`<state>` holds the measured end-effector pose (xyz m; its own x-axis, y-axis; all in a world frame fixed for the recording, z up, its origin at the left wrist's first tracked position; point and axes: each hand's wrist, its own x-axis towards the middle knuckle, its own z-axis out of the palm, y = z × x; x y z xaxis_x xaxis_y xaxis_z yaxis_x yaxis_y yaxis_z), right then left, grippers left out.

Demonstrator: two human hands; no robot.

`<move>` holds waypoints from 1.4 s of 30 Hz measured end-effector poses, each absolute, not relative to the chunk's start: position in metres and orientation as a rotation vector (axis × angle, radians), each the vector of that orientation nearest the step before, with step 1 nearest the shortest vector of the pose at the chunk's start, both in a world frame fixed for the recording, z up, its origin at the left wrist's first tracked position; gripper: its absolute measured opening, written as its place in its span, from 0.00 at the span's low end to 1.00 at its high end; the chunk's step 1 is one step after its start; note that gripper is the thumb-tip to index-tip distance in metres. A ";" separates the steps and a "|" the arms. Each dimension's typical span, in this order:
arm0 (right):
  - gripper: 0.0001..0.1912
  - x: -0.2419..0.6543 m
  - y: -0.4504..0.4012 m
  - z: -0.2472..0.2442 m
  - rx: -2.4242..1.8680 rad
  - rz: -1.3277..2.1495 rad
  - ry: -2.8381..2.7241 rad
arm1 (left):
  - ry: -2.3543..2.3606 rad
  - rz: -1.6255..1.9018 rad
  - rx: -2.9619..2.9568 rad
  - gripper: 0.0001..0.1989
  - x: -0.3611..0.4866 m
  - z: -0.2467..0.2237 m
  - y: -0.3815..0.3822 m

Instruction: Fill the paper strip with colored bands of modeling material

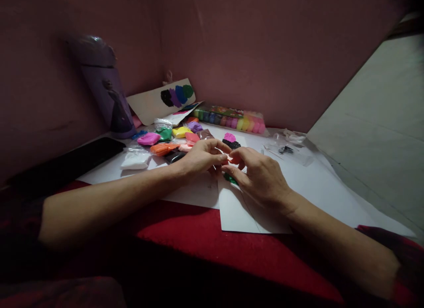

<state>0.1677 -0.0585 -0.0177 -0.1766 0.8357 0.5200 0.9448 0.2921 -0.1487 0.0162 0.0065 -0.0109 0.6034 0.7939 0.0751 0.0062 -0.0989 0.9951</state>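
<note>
My left hand (202, 157) and my right hand (261, 174) meet over a white card (236, 213). Their thumbs and forefingers are pinched close together, almost touching. What they hold, if anything, is too small and shadowed to make out. Beyond the fingertips, a bright pink patch (229, 137) and a black textured patch (232, 144) show on the card. Part of a green patch (230, 178) peeks out beneath my right hand, which hides the rest of it.
Several packets of coloured clay, including an orange one (163, 149) and a white one (135, 159), lie left of my hands. Behind are a clay box (232, 118) and a painted card (145, 106). A purple container (109, 96), black slab (69, 162) and clear plastic bag (300, 155) flank them.
</note>
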 end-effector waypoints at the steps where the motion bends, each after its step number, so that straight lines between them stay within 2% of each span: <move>1: 0.10 0.168 -0.059 -0.017 -1.579 -0.286 -2.045 | 0.691 0.761 1.541 0.06 0.016 -0.011 0.007; 8: 0.08 0.168 -0.059 -0.015 -1.516 -0.339 -1.980 | 0.700 0.710 1.517 0.03 0.016 -0.010 0.004; 12: 0.04 0.169 -0.057 -0.017 -1.482 -0.308 -1.966 | 0.677 0.698 1.544 0.01 0.016 -0.010 0.004; 15: 0.05 0.170 -0.055 -0.019 -1.421 -0.307 -1.969 | 0.659 0.694 1.550 0.00 0.016 -0.012 0.005; 24: 0.08 0.169 -0.056 -0.018 -1.401 -0.304 -2.020 | 0.662 0.672 1.559 0.02 0.018 -0.015 0.007; 42: 0.06 0.171 -0.055 -0.020 -1.412 -0.314 -2.048 | 0.700 0.644 1.582 0.04 0.018 -0.012 0.005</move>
<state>0.1707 -0.0555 -0.0195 -0.2332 0.7564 0.6111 0.9047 0.3992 -0.1488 0.0176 0.0053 -0.0125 0.6624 0.7490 0.0156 0.0773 -0.0890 0.9930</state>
